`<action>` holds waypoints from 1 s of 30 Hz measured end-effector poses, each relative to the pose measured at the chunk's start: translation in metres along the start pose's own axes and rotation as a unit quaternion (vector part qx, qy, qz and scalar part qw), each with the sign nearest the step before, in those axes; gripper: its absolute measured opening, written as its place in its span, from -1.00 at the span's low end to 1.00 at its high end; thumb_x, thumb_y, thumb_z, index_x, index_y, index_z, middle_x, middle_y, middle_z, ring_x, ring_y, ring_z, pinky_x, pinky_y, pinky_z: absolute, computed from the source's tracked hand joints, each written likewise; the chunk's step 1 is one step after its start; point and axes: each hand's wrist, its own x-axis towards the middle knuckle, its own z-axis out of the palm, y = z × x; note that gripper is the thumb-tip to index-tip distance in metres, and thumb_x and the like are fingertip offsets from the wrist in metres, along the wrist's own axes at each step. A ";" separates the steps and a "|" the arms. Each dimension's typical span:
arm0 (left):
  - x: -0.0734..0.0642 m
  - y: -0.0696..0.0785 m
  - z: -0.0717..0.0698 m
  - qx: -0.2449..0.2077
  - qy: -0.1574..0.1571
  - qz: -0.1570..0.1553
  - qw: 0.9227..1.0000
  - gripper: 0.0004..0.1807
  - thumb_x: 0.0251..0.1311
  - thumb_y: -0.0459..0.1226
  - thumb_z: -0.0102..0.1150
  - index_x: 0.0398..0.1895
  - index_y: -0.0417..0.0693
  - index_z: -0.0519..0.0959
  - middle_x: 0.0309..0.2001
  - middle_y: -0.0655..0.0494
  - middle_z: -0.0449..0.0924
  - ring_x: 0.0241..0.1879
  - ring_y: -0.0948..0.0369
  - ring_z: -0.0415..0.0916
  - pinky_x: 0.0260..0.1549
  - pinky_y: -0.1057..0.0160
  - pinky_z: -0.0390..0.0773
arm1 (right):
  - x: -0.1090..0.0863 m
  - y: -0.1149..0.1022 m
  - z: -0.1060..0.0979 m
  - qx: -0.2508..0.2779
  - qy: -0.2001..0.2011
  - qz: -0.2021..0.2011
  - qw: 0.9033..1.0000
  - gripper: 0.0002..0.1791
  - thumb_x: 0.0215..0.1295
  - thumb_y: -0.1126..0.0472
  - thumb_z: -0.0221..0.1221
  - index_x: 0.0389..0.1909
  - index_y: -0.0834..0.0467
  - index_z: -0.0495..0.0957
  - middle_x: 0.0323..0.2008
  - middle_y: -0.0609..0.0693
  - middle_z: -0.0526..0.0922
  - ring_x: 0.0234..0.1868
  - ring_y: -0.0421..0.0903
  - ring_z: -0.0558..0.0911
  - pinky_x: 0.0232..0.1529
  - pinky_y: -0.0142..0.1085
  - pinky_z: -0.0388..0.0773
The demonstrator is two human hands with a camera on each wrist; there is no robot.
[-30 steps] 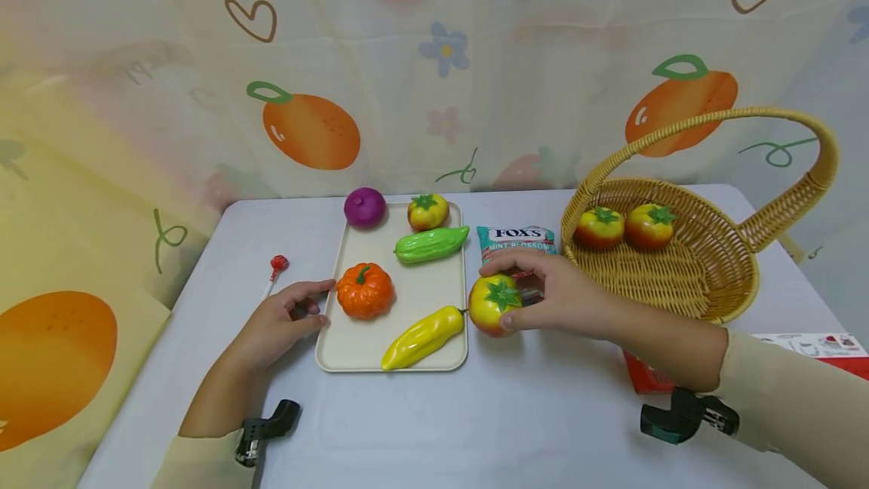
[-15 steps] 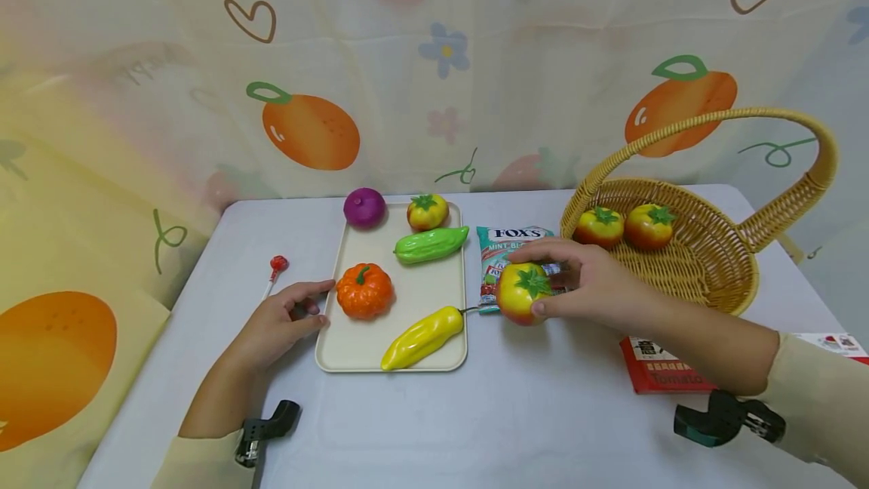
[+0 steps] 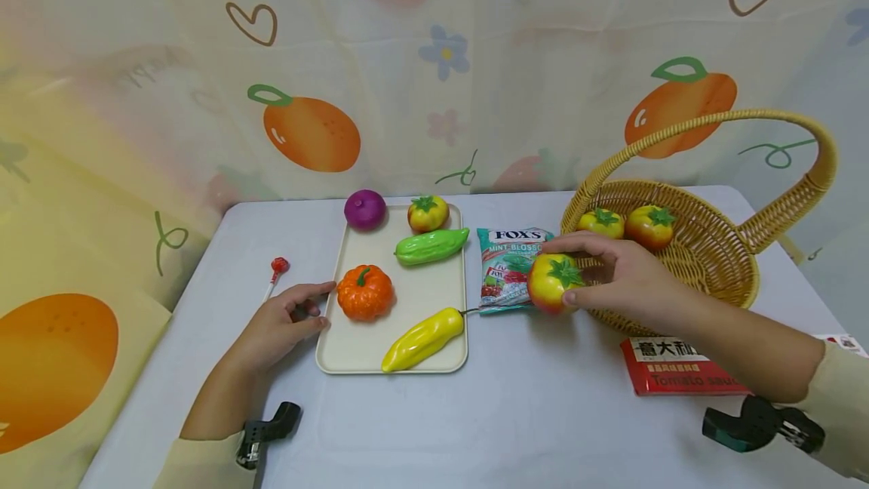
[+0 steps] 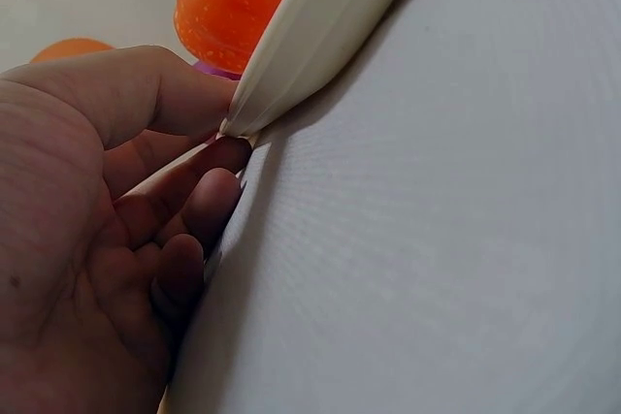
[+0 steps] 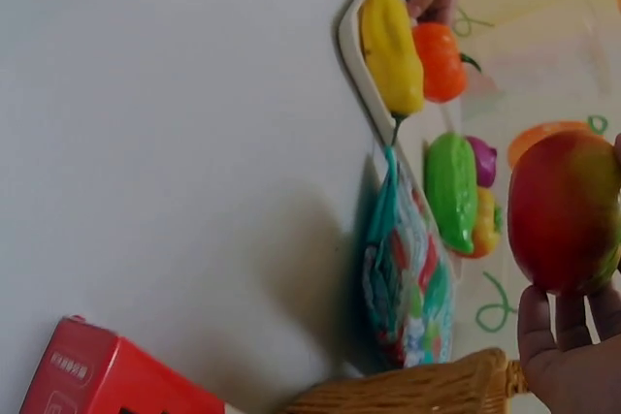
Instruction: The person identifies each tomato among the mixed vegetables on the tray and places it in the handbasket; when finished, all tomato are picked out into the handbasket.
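My right hand (image 3: pixel 624 281) grips a red-and-yellow toy tomato (image 3: pixel 551 283) with a green leafy top, thumb and fingers on its sides. It hangs over the table between a green FOX'S candy bag (image 3: pixel 502 266) and the wicker basket (image 3: pixel 720 293). In the right wrist view the tomato (image 5: pixel 558 210) shows its red underside. My left hand (image 3: pixel 285 323) holds the left edge of a cream tray (image 3: pixel 353 353), thumb and fingertips at the rim. On the tray lie an orange pumpkin (image 3: pixel 364 293), a yellow pepper (image 3: pixel 422 339), a green bitter melon (image 3: pixel 431 246), another tomato (image 3: pixel 428 213) and a purple onion (image 3: pixel 365 210).
Two similar tomatoes (image 3: pixel 649 227) lie in the basket, whose tall handle (image 3: pixel 729 115) arches above it. A red tomato sauce box (image 3: pixel 679 372) sits in front, partly under my right forearm. A red lollipop (image 3: pixel 279 266) lies left of the tray.
My right hand has carried the tomato rightward from the tray's right edge, across the candy bag, to the basket's left front. My left hand stays at the tray.
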 end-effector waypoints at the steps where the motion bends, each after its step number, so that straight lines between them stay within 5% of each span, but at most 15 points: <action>1: 0.000 0.000 0.000 -0.001 0.000 -0.001 1.000 -0.40 0.33 -0.35 0.44 0.44 -0.07 0.57 -0.07 -0.07 0.56 -0.06 -0.01 0.42 -0.27 0.36 0.52 | -0.001 0.001 -0.002 0.000 0.001 0.002 1.000 -0.32 0.25 0.06 0.53 0.40 -0.17 0.57 0.43 -0.03 0.47 0.40 0.09 0.43 0.25 -0.15 0.53; 6: 0.000 0.001 0.000 -0.001 0.002 0.000 1.000 -0.40 0.33 -0.36 0.44 0.44 -0.07 0.58 -0.07 -0.08 0.56 -0.06 -0.01 0.42 -0.28 0.37 0.52 | -0.006 0.004 -0.010 0.003 0.001 0.008 1.000 -0.30 0.27 0.05 0.52 0.42 -0.13 0.55 0.41 0.01 0.47 0.35 0.15 0.48 0.12 -0.32 0.59; 12: 0.000 0.001 0.000 0.005 0.001 -0.001 1.000 -0.39 0.33 -0.33 0.45 0.45 -0.05 0.57 -0.08 -0.07 0.56 -0.07 0.00 0.41 -0.26 0.36 0.52 | -0.010 0.011 -0.025 -0.029 -0.006 -0.032 0.999 -0.33 0.29 0.09 0.51 0.42 -0.11 0.55 0.43 -0.03 0.47 0.35 0.14 0.49 0.11 -0.41 0.58; 30: -0.001 -0.001 0.003 -0.012 0.007 0.008 1.000 -0.40 0.32 -0.40 0.43 0.43 -0.13 0.57 -0.07 -0.10 0.57 -0.08 0.00 0.42 -0.27 0.35 0.50 | -0.001 0.045 -0.073 -0.090 -0.019 -0.043 0.995 -0.34 0.29 0.17 0.51 0.41 -0.06 0.58 0.40 0.04 0.48 0.27 0.13 0.54 0.06 -0.44 0.60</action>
